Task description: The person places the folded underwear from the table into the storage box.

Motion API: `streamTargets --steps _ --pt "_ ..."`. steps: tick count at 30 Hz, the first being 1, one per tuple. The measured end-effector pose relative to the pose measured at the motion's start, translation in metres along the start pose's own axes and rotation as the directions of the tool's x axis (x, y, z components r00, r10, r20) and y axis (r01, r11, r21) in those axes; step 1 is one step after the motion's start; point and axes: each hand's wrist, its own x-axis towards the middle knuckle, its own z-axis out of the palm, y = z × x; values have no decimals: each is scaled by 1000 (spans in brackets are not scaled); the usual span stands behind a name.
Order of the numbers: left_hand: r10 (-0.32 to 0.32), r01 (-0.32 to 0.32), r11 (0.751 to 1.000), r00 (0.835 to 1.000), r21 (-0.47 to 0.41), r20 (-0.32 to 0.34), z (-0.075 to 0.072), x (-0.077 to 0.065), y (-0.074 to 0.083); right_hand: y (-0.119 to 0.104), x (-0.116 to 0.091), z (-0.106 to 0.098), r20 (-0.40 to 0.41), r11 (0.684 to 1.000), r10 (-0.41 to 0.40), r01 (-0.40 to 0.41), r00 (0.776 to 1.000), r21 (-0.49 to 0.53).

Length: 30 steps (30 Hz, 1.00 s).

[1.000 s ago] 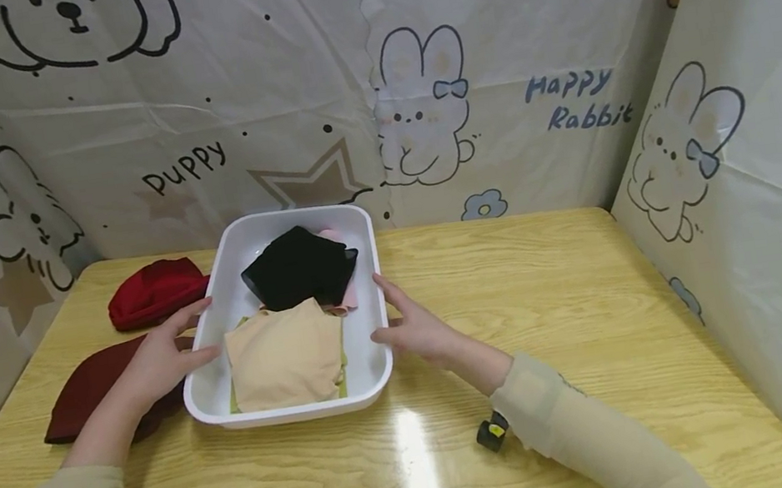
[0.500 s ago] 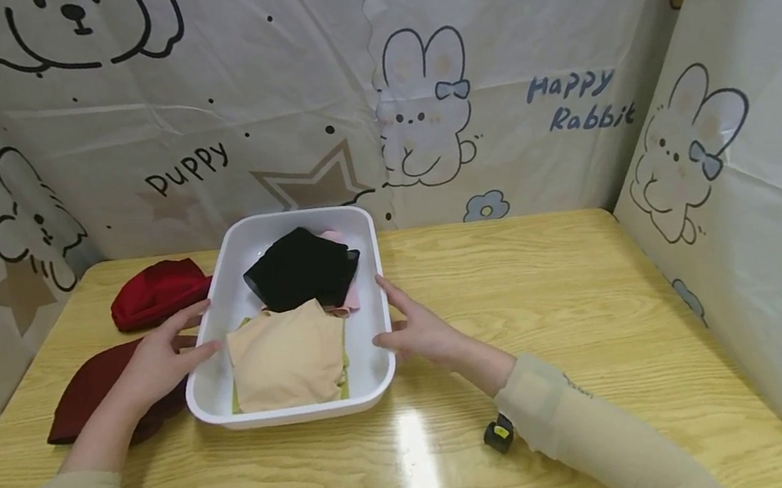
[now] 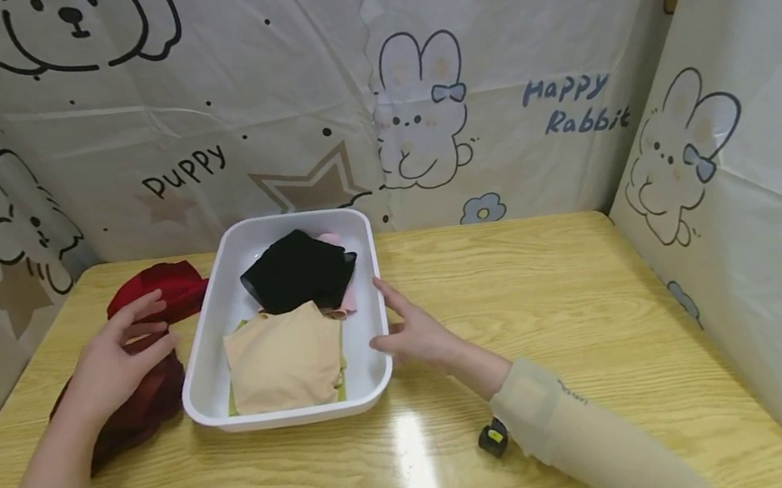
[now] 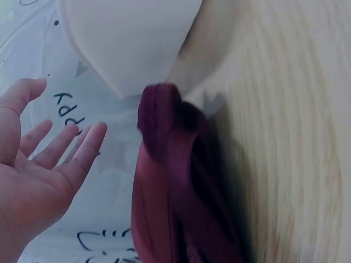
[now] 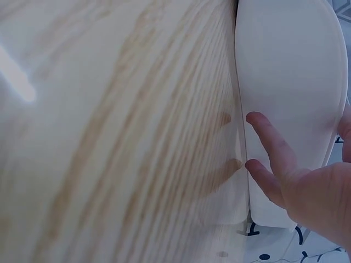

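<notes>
A white plastic bin [image 3: 201, 373] stands on the table. In it are a beige folded cloth [image 3: 287, 361] over olive-green fabric and a black cloth [image 3: 300, 270] partly covering a pink one [image 3: 349, 299]. My left hand [image 3: 113, 366] hovers over a maroon fabric cap [image 3: 150, 406], fingers spread and holding nothing; in the left wrist view the cap [image 4: 159, 203] stands apart from the hand. My right hand [image 3: 419, 332] holds the bin's right side, thumb over the rim. In the right wrist view, fingertips [image 5: 255, 118] lie against its outer wall.
Behind my left hand, a bright red cap [image 3: 170, 285] lies close to the bin's left side. The wooden table [image 3: 521, 300] runs up to a printed cloth backdrop [image 3: 518, 31] at the back and sides.
My left hand has let go of the bin's left rim and moved left over the maroon cap, which has shifted and changed shape. My right hand stays at the bin.
</notes>
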Motion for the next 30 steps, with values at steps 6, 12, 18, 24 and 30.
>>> streamTargets --steps 6,12,18,24,30 --pt "18 -17 1000 995 14 -97 -11 -6 -8 18 12 -1 -33 1000 -6 6 999 1" --pt "9 -10 1000 993 -5 -114 -18 -10 -19 21 13 1 -73 1000 -8 8 997 5" --pt "31 -31 1000 995 -2 -100 -21 -12 -34 20 13 2 -79 1000 -11 12 997 15" --pt "67 -67 998 993 4 -94 -26 -13 -47 20 13 3 -77 1000 -10 10 997 10" --pt "60 -61 997 998 52 4 -34 -10 -57 18 12 2 -77 1000 -14 14 997 1"
